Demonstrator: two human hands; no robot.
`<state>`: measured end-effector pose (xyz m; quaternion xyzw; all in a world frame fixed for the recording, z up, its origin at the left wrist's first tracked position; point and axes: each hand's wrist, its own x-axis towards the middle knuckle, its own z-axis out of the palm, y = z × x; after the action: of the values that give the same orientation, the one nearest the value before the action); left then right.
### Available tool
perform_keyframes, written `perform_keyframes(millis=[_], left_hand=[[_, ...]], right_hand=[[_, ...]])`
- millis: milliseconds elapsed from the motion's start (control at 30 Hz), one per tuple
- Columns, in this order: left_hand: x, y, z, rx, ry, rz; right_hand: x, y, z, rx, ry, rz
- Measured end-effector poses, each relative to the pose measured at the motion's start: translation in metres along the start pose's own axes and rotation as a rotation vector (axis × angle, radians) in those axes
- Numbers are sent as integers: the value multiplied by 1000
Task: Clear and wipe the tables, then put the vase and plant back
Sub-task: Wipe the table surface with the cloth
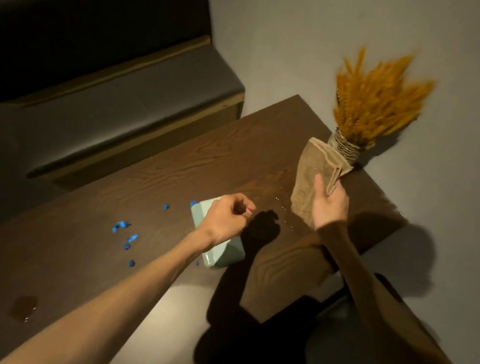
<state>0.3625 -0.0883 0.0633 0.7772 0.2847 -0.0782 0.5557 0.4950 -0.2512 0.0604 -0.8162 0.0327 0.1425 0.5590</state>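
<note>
**At the wall-side counter: clearing scraps before the wipe**

On the dark wood counter (172, 173), blue scraps (123, 227) lie left of a pale green box (223, 256). The left hand (224, 219) hovers above the box, its grip curled together on nothing visible. The right hand (329, 202), palm up, has its grip clamped on a folded tan cloth (312, 176). The woven vase (345, 148) of orange dried grass (377, 102) stands far right against the wall. Clearing seems unfinished; next, likely gather the scraps.
</note>
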Motion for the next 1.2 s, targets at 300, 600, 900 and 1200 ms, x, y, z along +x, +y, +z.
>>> perform_keyframes(millis=[300,600,900,1200], left_hand=[[51,-24,88,95,-199,-152],[122,-43,127,258,-240,-245],[188,-44,127,203,-126,-245],[231,-37,112,36,-88,-334]], right_hand=[[6,164,-21,-524,84,-167],[25,278,48,-728,127,51],[48,255,83,-665,274,124],[96,225,130,-626,349,163]])
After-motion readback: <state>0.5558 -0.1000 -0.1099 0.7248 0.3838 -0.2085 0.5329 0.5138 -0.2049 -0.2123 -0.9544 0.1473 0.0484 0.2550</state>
